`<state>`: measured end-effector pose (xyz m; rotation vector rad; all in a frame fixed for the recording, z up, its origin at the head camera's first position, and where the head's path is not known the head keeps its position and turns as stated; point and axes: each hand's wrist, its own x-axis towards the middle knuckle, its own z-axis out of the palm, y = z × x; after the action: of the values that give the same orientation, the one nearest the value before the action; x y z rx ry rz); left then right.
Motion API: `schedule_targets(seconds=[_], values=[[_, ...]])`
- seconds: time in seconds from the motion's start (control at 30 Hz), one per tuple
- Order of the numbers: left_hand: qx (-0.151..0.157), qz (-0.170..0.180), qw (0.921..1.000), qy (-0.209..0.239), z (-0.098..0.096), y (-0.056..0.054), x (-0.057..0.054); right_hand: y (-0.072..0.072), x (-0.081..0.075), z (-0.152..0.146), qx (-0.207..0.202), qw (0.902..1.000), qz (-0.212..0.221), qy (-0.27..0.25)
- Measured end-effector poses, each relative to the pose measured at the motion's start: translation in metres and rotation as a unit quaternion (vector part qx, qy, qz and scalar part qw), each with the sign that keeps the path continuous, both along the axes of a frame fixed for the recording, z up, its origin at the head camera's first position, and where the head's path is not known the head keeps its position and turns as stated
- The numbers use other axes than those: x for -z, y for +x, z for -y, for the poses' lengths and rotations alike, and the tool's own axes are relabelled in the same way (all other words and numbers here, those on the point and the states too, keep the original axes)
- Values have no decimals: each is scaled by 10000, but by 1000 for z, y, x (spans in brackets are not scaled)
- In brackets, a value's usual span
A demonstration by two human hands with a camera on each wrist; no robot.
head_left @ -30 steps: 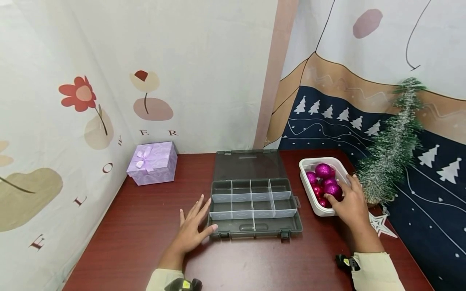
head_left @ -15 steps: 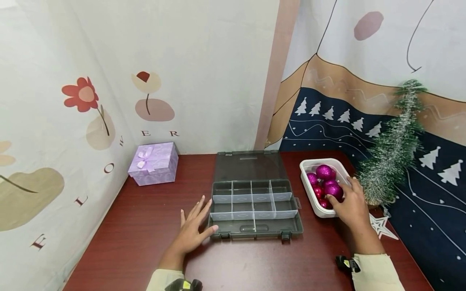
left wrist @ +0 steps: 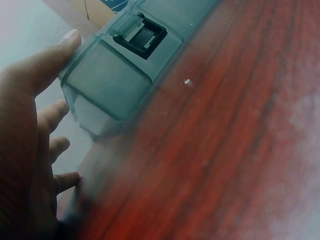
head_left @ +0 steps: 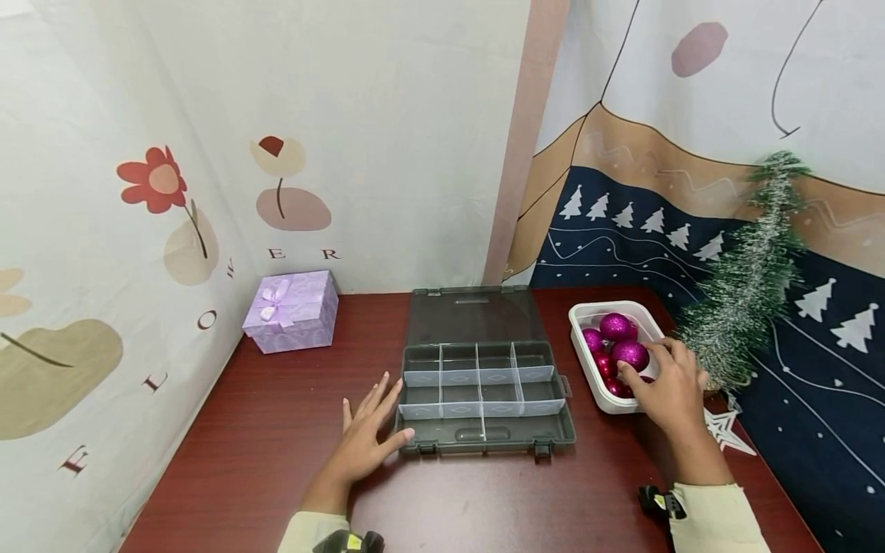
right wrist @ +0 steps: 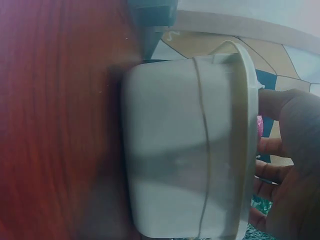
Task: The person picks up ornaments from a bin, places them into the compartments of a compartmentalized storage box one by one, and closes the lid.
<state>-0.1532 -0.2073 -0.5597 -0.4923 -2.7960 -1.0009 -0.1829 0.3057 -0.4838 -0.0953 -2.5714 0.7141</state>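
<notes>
A grey translucent compartment box lies with its lid folded back, white dividers splitting the inside. At its left side my left hand rests with fingers spread, the thumb against the front left corner. The left wrist view shows that thumb at the box's edge by a black latch. My right hand reaches over a white plastic tub and pinches a magenta glitter Christmas ball between thumb and fingers. Several other magenta and red balls lie in the tub. In the right wrist view the tub's wall hides most of them.
A purple gift box with a bow stands at the back left of the table. On the right, a frosted small Christmas tree leans beside the tub. A white star ornament lies near the table's right edge.
The fingers of my right hand have closed around the magenta ball, which sits slightly higher than before and shows more red balls below. My left hand has stayed in place.
</notes>
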Motion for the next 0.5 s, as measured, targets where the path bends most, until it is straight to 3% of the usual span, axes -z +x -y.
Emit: schedule_targets(seconds=[0.5], values=[[-15,94,10000,-14,0,-1,1,-2,-7,7,-382,9978,-315,-435]])
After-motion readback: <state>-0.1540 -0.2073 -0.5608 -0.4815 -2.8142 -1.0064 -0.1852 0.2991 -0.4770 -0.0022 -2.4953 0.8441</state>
